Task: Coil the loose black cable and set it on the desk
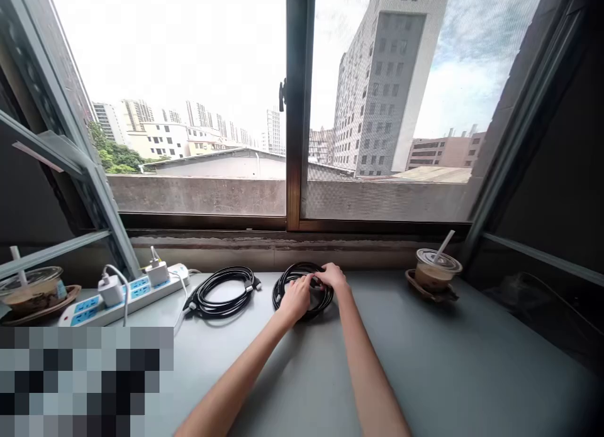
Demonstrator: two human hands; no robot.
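In the middle of the grey table (306, 368), near the window sill, lies a coiled black cable (282, 284). My left hand (296, 296) is closed over the inner side of this coil. At its right rim my right hand (332, 277) is closed on the cable too, its fingers pointing towards the left hand. Both hands' fingertips meet near the coil's centre, and what exactly lies between them is partly hidden. A second coiled black cable (221, 292), with its connector ends showing, rests to the left, apart from my hands.
A white power strip (163, 290) with plugged-in chargers and white cords stands at the left. Lidded drink cups with straws are on both sides: one cup (435, 270) at the right, another cup (35, 291) at the far left. A window frame (295, 141) rises behind the table.
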